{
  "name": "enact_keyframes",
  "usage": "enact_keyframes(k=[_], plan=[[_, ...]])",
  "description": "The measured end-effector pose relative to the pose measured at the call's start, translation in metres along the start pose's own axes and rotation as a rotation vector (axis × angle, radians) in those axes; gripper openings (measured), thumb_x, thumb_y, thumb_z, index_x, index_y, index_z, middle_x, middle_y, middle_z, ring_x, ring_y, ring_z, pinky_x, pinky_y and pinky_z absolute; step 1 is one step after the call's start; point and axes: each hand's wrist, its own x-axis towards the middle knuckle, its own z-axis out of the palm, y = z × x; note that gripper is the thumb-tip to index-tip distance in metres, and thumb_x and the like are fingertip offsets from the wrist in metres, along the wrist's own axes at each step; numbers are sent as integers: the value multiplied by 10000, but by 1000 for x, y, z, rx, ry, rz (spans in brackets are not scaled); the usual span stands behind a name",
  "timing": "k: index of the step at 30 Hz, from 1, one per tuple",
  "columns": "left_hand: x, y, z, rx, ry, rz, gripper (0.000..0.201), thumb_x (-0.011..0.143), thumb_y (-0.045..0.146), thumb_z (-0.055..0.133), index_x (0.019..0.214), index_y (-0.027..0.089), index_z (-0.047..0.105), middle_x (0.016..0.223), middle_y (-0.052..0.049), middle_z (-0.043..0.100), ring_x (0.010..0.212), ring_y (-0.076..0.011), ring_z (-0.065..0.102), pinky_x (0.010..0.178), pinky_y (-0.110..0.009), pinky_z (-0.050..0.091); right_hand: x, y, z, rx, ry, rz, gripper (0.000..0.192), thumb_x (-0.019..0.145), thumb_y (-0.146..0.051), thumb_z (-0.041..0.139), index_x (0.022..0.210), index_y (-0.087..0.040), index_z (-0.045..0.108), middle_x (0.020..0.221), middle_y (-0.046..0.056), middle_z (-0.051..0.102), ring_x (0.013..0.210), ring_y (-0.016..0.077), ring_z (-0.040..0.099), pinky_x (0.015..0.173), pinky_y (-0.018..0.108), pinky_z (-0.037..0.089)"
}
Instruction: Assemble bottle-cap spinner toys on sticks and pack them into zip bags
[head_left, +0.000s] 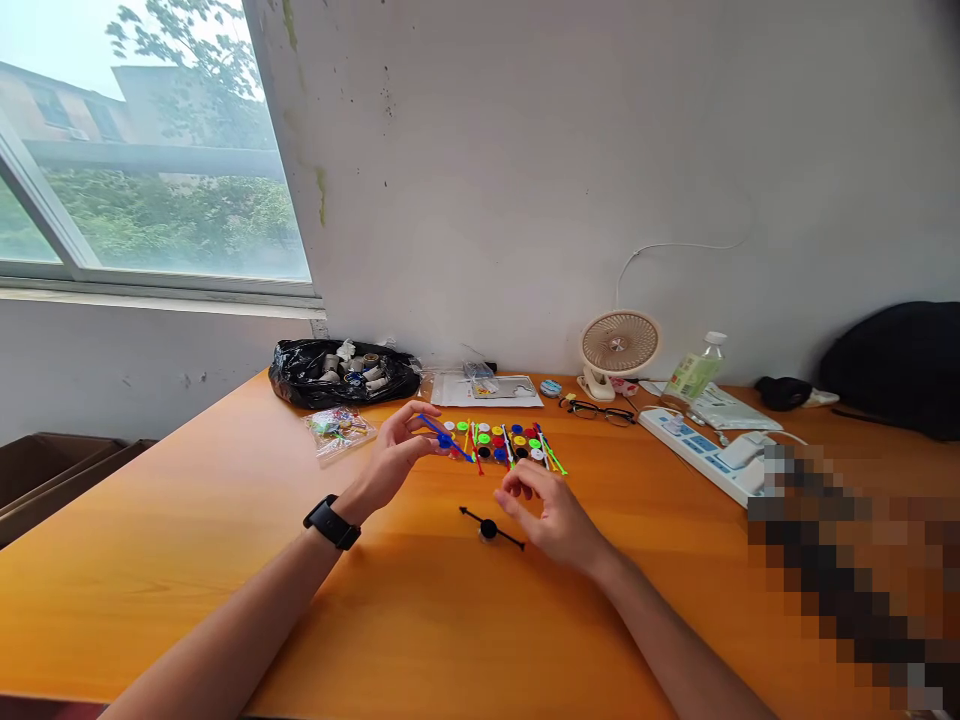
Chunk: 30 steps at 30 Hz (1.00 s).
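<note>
My left hand (397, 452), with a black watch on its wrist, holds a blue stick with a blue disc on it (446, 438) just above the orange table (225, 540). My right hand (551, 510) hovers with curled fingers and nothing in it, next to a black stick with a black disc (489, 527) that lies on the table. Behind both hands lies a group of coloured discs and sticks (510, 445) in red, yellow, green, blue, black and white.
A black bag of small parts (341, 372), a clear packet (339, 428), papers (487, 390), glasses (596, 410), a small fan (619, 350), a bottle (694, 372) and a power strip (705, 450) line the back. A dark backpack (900, 365) sits far right.
</note>
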Motion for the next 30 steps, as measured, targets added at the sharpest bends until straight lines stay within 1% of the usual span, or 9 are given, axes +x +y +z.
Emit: enact_keyframes(k=[3, 8, 13, 18, 21, 23, 25, 27, 30], plan=[[1, 0, -1, 15, 19, 2, 454, 780, 130, 737, 1219, 227, 673, 970, -9, 687, 847, -162, 695, 824, -295, 531, -3, -1, 1, -32, -129, 50, 229, 898, -422, 751, 967, -225, 655, 932, 17, 647, 842, 180, 576, 751, 297, 437], [2, -1, -2, 168, 21, -42, 226, 766, 180, 776, 991, 168, 766, 1047, -73, 740, 1028, -234, 697, 922, -330, 522, -4, -5, 0, -2, -253, 67, 153, 905, -375, 741, 965, -234, 731, 965, 29, 659, 922, 190, 601, 823, 300, 458], [-2, -6, 6, 333, -50, -111, 185, 766, 256, 798, 920, 159, 765, 985, -77, 758, 969, -230, 708, 876, -331, 551, -2, -5, 1, 45, -283, 62, 107, 902, -323, 731, 960, -241, 769, 983, 31, 675, 925, 182, 611, 824, 288, 457], [-10, -28, 13, 517, -289, -152, 157, 784, 257, 765, 888, 142, 790, 920, -89, 785, 856, -213, 718, 796, -309, 561, -5, 2, 5, 32, -318, 125, 179, 863, -398, 778, 858, -218, 773, 690, -28, 569, 634, 123, 469, 584, 262, 339], [-15, -30, 17, 598, -446, -134, 167, 797, 205, 717, 924, 144, 806, 927, -91, 796, 837, -209, 719, 764, -294, 554, -6, 1, 6, 15, -362, 162, 232, 869, -449, 772, 836, -220, 783, 583, -51, 499, 554, 110, 387, 529, 271, 261], [-17, -26, 20, 601, -540, -113, 194, 785, 153, 683, 931, 157, 811, 937, -82, 796, 837, -205, 716, 759, -289, 546, -6, -3, 5, -35, -313, 129, 236, 857, -453, 785, 816, -220, 774, 600, -45, 523, 575, 115, 418, 546, 268, 274], [-17, -21, 21, 582, -608, -85, 248, 755, 101, 649, 932, 175, 807, 965, -71, 792, 863, -207, 711, 780, -294, 541, -5, -7, 3, -74, -224, 62, 205, 846, -427, 803, 858, -227, 758, 726, -24, 607, 672, 133, 510, 616, 260, 339], [-15, -18, 18, 604, -554, -3, 269, 728, 67, 617, 895, 189, 789, 985, -60, 776, 886, -209, 694, 798, -302, 532, -5, -11, 2, -91, -176, 21, 201, 850, -396, 800, 964, -242, 738, 897, -1, 664, 791, 155, 576, 698, 263, 392], [-9, -19, 10, 776, -283, 147, 269, 760, 77, 592, 932, 203, 756, 972, -54, 730, 872, -206, 649, 792, -314, 512, -7, -14, 3, -106, -234, 36, 167, 893, -384, 747, 978, -243, 717, 890, 2, 672, 760, 158, 579, 672, 262, 399]])
